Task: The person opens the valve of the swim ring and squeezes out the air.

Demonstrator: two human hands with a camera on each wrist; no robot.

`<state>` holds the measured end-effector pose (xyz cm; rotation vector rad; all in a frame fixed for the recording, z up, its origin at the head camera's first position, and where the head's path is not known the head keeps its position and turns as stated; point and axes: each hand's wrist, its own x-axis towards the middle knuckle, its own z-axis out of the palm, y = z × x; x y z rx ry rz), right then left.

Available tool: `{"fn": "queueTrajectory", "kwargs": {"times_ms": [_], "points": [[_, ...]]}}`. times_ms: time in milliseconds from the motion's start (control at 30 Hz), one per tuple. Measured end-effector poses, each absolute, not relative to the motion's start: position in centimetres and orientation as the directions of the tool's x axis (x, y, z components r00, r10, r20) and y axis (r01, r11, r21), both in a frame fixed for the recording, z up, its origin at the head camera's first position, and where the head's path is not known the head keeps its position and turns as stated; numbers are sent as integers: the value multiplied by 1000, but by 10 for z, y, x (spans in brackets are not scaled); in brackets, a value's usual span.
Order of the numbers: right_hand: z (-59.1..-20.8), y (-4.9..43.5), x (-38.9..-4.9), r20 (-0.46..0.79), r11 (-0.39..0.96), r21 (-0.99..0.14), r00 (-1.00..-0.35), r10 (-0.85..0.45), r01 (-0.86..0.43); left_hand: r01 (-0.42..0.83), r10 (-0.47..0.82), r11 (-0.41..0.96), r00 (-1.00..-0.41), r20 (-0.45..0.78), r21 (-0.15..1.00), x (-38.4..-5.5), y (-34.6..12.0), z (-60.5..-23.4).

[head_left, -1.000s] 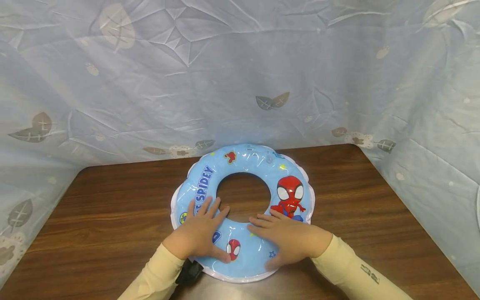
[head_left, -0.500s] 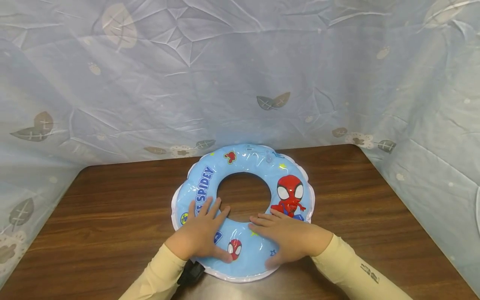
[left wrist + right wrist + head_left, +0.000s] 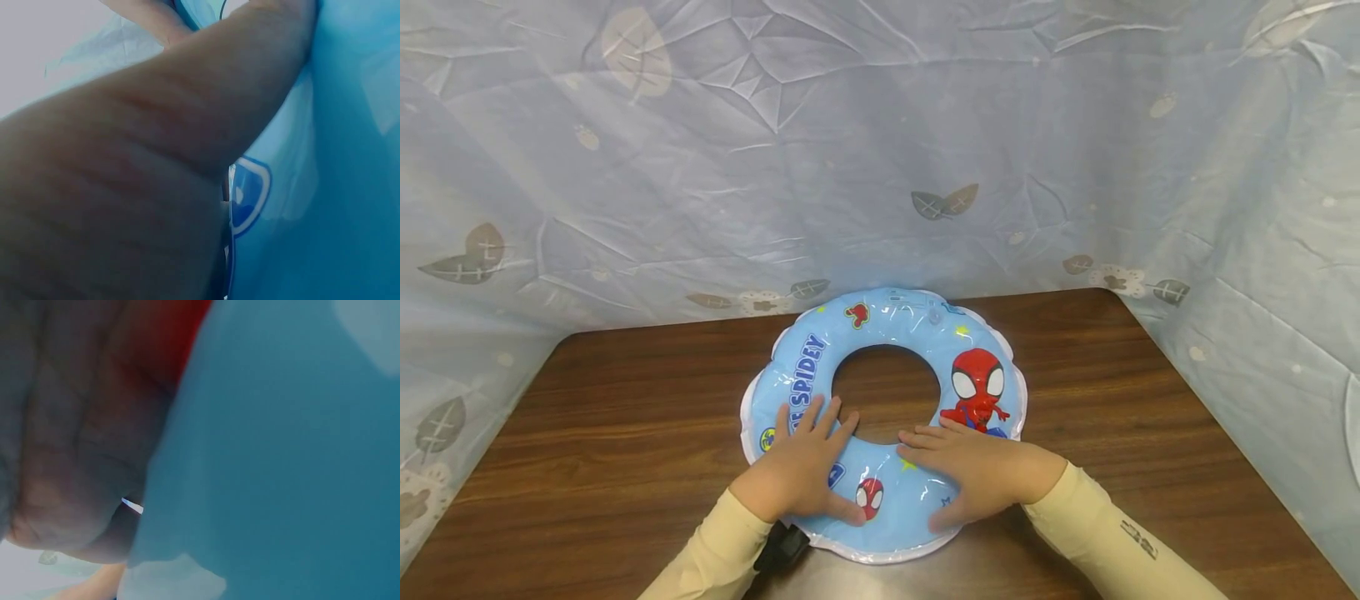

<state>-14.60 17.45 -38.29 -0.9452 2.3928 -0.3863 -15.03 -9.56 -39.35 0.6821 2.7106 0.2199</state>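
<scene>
A blue inflatable swim ring (image 3: pixel 887 529) lies flat on the table, printed with red cartoon figures and the word SPIDEY. On its near left part rests my left hand (image 3: pixel 801 471), fingers spread and straight, thumb beside a small red mask print. My right hand (image 3: pixel 973 468) lies on the near right part, its fingers extended toward the ring's hole. Close up in the left wrist view, the left hand (image 3: pixel 169 131) is against the blue vinyl. The right wrist view has the right hand (image 3: pixel 81 437) against the ring (image 3: pixel 269 456), dim and blurred.
The ring sits on a dark wood-grain table (image 3: pixel 647 408). A pale leaf-patterned cloth (image 3: pixel 850 167) hangs behind and along both sides. Under the left wrist is a black object (image 3: pixel 781 546), partly hidden by the sleeve.
</scene>
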Motion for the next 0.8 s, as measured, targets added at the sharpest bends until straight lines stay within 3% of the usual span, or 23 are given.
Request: {"fn": "queueTrajectory", "kwargs": {"times_ms": [400,800], "points": [[-385,175,-145,-337,685,-444,-600,-725,-578,431,481,874,-830,-282,224,-148,-95,-392],[-385,177,-149,-338,730,-332,-648,-683,-597,444,506,859,-814,-284,255,-149,-96,-391]]}}
